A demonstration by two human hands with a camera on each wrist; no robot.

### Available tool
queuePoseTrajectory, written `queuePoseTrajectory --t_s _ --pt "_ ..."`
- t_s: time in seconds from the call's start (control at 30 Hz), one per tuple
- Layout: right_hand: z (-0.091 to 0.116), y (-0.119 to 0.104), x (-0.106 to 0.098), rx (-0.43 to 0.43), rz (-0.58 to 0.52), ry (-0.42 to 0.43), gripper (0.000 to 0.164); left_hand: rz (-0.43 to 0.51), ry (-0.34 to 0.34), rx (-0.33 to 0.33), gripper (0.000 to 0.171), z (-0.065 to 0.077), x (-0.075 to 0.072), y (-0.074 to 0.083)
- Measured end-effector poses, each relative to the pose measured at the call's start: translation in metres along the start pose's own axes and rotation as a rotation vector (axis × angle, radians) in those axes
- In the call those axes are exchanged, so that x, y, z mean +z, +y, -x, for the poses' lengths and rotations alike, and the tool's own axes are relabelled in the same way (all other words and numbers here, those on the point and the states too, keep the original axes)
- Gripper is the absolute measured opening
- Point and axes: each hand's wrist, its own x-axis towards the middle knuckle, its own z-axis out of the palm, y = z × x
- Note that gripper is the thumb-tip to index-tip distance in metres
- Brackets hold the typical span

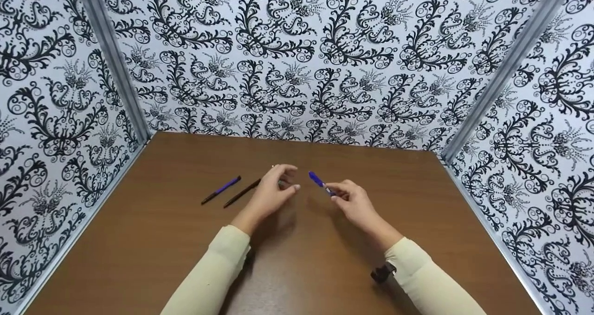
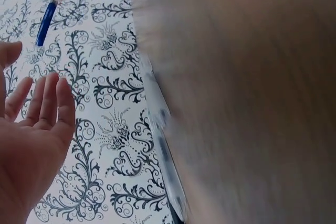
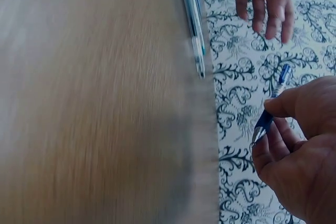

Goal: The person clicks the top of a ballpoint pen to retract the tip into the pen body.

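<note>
My right hand (image 1: 356, 204) pinches a blue pen (image 1: 316, 179) between thumb and fingers, raised above the table, its blue end pointing up and left. In the right wrist view the same pen (image 3: 284, 74) sticks out past the thumb. My left hand (image 1: 271, 192) holds nothing; its fingers are loosely bent in the head view and spread apart in the left wrist view (image 2: 50, 100). Beside and partly behind it lies a black pen (image 1: 242, 193). Farther left is a blue and black pen (image 1: 221, 190), roughly parallel to the black one.
The brown wooden table (image 1: 297, 268) is bounded by patterned black and white walls (image 1: 287, 73) at the back and sides, with grey metal posts (image 1: 111, 50) in the corners. A dark watch (image 1: 383, 273) is on the right wrist.
</note>
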Motion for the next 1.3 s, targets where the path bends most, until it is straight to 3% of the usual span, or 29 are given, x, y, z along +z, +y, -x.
queuePoseTrajectory --t_s 0.3,0.57,0.87,1.3 --pt "0.003 -0.02 0.014 -0.017 -0.079 0.055 0.037 0.163 0.083 -0.004 0.046 -0.004 0.012 0.007" --pt "0.001 -0.022 0.02 -0.075 -0.085 0.066 0.037 0.317 0.146 -0.037 0.045 -0.005 0.021 0.016" --pt "0.002 -0.028 0.025 -0.089 -0.114 0.111 0.036 0.383 0.229 -0.058 0.04 -0.008 0.028 0.027" --pt "0.002 -0.036 0.037 -0.146 -0.134 0.145 0.038 0.431 0.33 -0.019 0.036 -0.008 0.036 0.031"
